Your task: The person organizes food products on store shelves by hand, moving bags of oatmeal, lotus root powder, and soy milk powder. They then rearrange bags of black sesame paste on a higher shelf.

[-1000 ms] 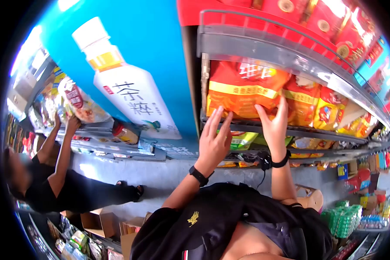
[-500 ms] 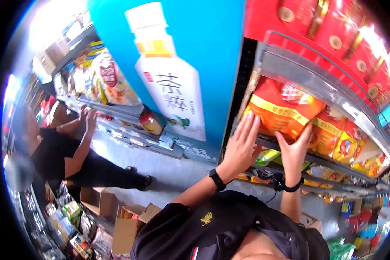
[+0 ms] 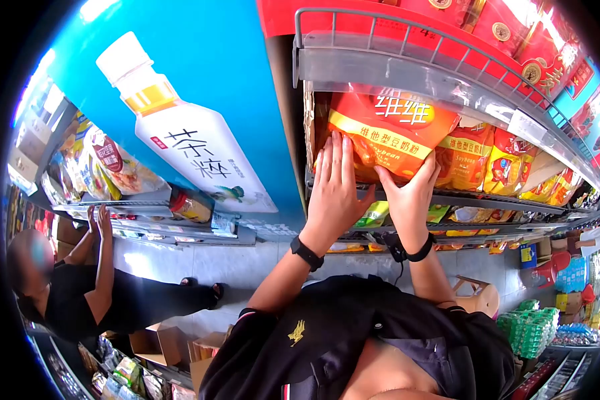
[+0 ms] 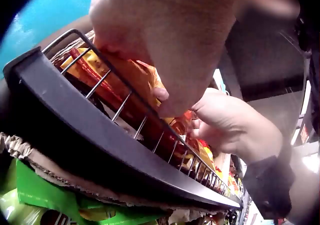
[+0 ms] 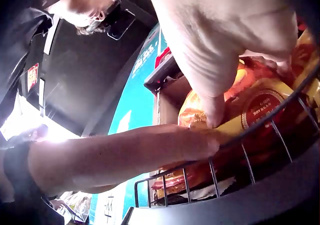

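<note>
A red-orange bag of soybean milk powder (image 3: pixel 390 133) stands at the left end of a wire-fronted shelf, seen in the head view. My left hand (image 3: pixel 333 190) lies against its lower left front, fingers straight and close together. My right hand (image 3: pixel 410 200) touches its lower right part, thumb spread away from the fingers. In the right wrist view that thumb presses on the bag's front (image 5: pixel 235 84), while the other fingers lie farther along it, partly hidden. The left wrist view shows the bag (image 4: pixel 132 79) behind the wire guard, mostly covered by my left hand.
Similar bags (image 3: pixel 467 157) fill the shelf to the right. A wire guard (image 3: pixel 440 47) edges the shelf above, with red packages (image 3: pixel 500 30) behind it. Left is a blue bottle-print panel (image 3: pixel 247 87). Another person (image 3: pixel 93 287) stands far left. Cardboard boxes (image 3: pixel 160 343) sit on the floor.
My left hand has moved higher up the bag's front. The head view swung left and then back. The other person's hands have come down from the bags on the left shelf.
</note>
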A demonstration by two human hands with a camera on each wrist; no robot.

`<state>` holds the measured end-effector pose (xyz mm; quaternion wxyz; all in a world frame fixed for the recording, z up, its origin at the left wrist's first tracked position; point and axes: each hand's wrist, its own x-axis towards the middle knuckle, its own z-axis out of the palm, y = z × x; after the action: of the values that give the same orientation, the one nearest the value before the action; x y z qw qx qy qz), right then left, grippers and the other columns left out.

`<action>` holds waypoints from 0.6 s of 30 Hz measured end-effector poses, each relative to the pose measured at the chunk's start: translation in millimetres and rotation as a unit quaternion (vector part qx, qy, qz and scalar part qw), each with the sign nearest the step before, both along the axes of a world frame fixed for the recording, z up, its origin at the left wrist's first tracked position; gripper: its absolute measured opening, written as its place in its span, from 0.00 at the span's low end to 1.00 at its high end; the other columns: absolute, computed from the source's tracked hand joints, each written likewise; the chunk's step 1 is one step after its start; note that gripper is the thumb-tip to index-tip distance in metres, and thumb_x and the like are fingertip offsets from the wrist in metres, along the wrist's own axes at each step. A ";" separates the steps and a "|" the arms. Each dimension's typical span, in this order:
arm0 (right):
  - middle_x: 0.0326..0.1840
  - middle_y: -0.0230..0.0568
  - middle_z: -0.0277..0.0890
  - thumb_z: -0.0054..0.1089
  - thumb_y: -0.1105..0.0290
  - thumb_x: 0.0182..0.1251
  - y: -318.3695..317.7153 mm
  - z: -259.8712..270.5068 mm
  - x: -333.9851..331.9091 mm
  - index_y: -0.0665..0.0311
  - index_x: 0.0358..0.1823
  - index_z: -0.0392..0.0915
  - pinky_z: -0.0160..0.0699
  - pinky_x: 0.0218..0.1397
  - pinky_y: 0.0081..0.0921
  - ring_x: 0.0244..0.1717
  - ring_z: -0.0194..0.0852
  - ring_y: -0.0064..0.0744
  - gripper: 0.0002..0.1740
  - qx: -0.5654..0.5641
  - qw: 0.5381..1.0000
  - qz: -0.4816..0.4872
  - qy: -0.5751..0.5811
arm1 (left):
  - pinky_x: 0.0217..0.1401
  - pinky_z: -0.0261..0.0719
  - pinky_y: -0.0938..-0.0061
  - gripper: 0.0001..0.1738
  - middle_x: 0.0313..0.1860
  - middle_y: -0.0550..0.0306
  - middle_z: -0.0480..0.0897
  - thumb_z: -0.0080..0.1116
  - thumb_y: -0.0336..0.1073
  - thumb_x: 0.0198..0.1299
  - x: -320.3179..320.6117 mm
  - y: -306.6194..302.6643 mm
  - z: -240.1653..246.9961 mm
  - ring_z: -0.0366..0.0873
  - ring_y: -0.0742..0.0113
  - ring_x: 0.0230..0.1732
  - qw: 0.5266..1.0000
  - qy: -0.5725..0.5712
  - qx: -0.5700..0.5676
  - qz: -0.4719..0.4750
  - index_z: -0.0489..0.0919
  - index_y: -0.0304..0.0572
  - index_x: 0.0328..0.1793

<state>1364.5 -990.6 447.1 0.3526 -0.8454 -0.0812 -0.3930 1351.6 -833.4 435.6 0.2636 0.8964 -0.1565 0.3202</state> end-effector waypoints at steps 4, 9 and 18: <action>0.69 0.70 0.66 0.87 0.62 0.56 -3.9 -0.1 2.5 0.76 0.80 0.54 0.69 0.73 0.57 0.69 0.66 0.72 0.59 -0.017 1.000 0.003 -0.026 | 0.87 0.59 0.51 0.49 0.86 0.29 0.58 0.69 0.34 0.62 -7.1 11.5 -5.1 0.56 0.32 0.86 1.000 -0.008 -0.017 -0.018 0.57 0.27 0.85; 0.64 0.69 0.70 0.87 0.56 0.56 -7.2 -1.3 1.6 0.78 0.78 0.58 0.72 0.67 0.55 0.63 0.71 0.70 0.58 -0.052 0.998 -0.016 -0.013 | 0.78 0.72 0.51 0.42 0.77 0.33 0.70 0.68 0.26 0.62 -29.0 22.5 -15.7 0.70 0.33 0.75 0.991 -0.025 -0.131 0.032 0.64 0.34 0.82; 0.79 0.58 0.64 0.80 0.71 0.65 -20.2 1.2 1.3 0.72 0.84 0.50 0.66 0.79 0.41 0.77 0.67 0.46 0.54 0.122 0.974 0.171 0.087 | 0.58 0.80 0.58 0.28 0.52 0.42 0.86 0.68 0.31 0.65 -29.8 38.4 -2.4 0.84 0.43 0.54 0.989 -0.028 -0.116 0.087 0.73 0.36 0.69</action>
<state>1365.8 -1010.9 448.3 0.5213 -0.8003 -0.1450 -0.2583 1321.8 -795.0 433.2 0.3323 0.8605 -0.0474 0.3832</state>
